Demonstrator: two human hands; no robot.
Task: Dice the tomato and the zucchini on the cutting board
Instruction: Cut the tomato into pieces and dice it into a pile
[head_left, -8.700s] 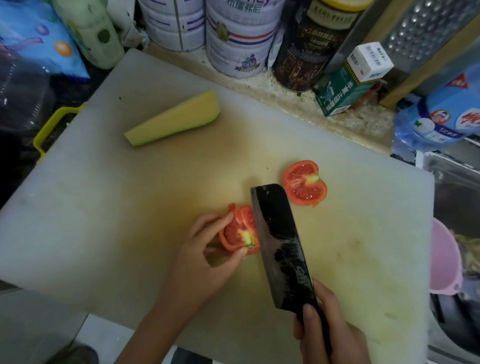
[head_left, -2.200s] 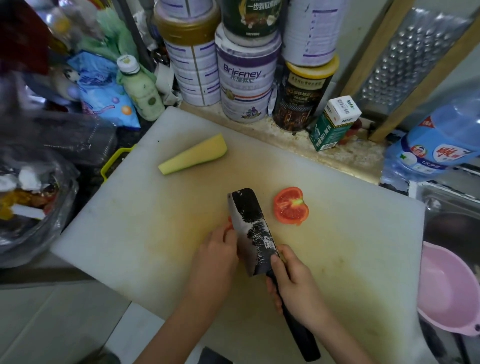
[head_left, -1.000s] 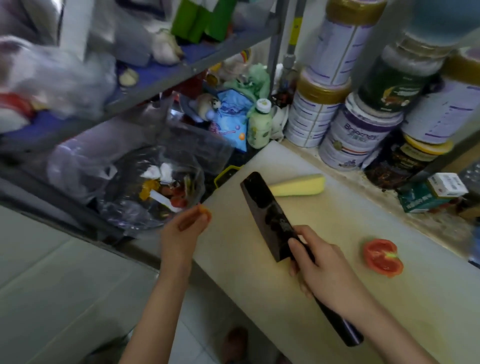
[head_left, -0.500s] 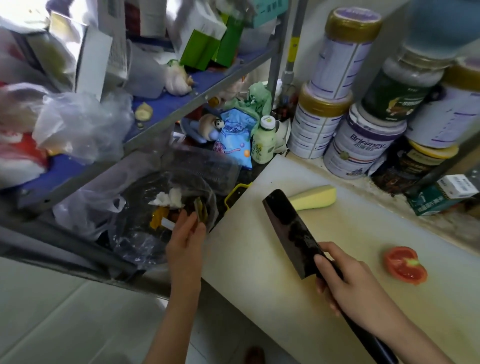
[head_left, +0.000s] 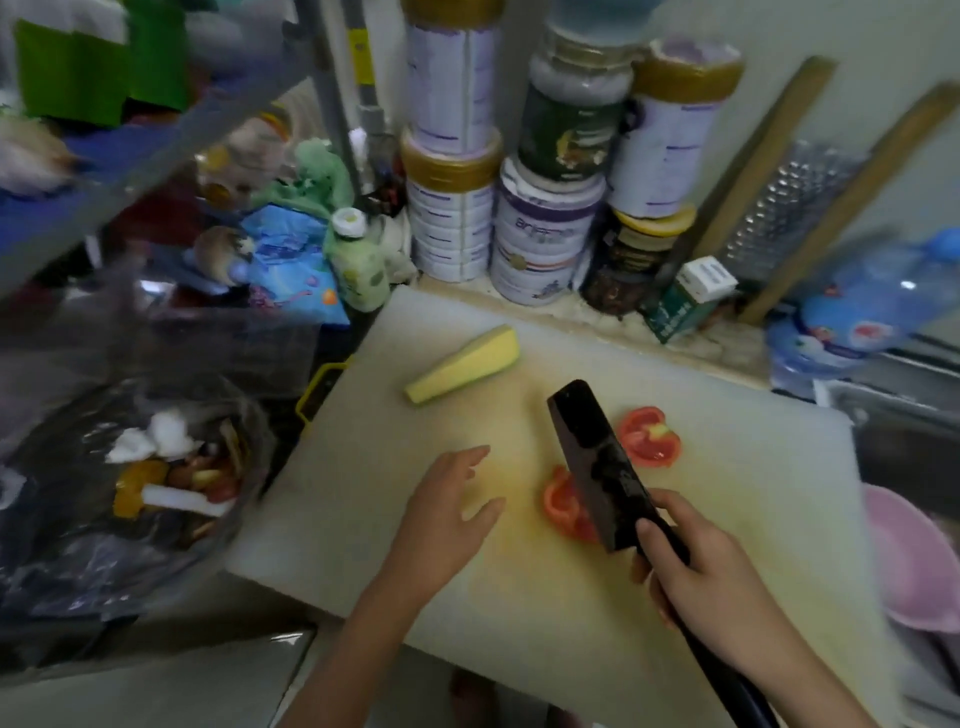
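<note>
The right hand (head_left: 711, 577) curls its fingers around the handle of the knife (head_left: 592, 467). The blade lies across the near tomato half (head_left: 563, 504) at board centre; contact cannot be told. The left hand (head_left: 447, 514), at 9 o'clock of that half, is spread open and holds nothing.

Risk: straight fingers steadying the half would lie in the blade's path. The wet half may also slide on the cutting board (head_left: 363, 519).

Count: two tomato halves, with the far tomato half (head_left: 649, 435) at 1 o'clock; one zucchini piece (head_left: 462, 364) at 11 o'clock; one knife.

Metal shelf (head_left: 171, 150), pale wall (head_left: 841, 36)
</note>
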